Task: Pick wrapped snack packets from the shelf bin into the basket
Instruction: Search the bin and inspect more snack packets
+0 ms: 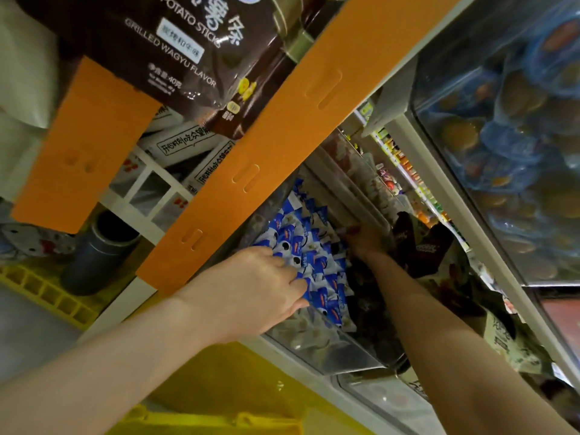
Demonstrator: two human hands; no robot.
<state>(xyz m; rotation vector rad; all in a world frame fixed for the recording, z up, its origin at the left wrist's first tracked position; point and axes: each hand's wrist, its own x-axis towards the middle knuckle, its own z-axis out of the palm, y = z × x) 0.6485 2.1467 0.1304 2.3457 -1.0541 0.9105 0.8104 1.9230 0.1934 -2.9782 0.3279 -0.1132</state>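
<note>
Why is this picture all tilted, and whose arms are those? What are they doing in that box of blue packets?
There is no machine here. A person wears a camera on their head, so you see what they see, looking along their own two arms. That is why it looks tilted. This is a shop shelf. The left hand reaches into a clear bin, and its fingers lie on a pile of little blue-and-white snack packets. The right hand is farther back, where it is dim. I can't tell if either hand has a packet in its grip. Below the arms is a yellow basket, where the packets are meant to go. At the top is a dark bag of potato sticks.
</note>
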